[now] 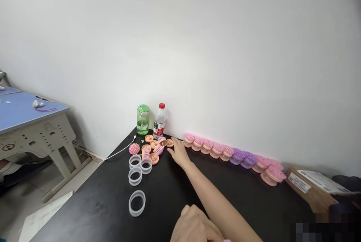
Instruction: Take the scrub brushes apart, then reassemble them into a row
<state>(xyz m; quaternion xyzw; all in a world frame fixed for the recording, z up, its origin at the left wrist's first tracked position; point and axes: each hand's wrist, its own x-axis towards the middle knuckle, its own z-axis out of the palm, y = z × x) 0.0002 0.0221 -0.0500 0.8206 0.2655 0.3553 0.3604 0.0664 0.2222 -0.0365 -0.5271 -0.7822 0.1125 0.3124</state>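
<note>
My right hand [179, 153] reaches forward, palm down, with fingers stretched out. Its fingertips are beside a peach-coloured round cap [169, 143] and left of the first pink bristled brush [188, 140] in a row along the wall. At the bottom edge my left hand [194, 224] is curled closed; a bit of pink shows beside it, mostly out of view. Left of my right hand lies a loose pile of peach caps [154, 158] and pink bristle pieces [134, 148]. Several clear plastic rings [137, 203] lie nearer to me.
Behind the pile stand a green bottle [143, 119] and a red-capped water bottle [159, 121]. A white cable [118, 152] crosses the black table's left edge [84, 189]. Purple brushes [248, 160] sit in the row; a cardboard box [307, 187] is at right.
</note>
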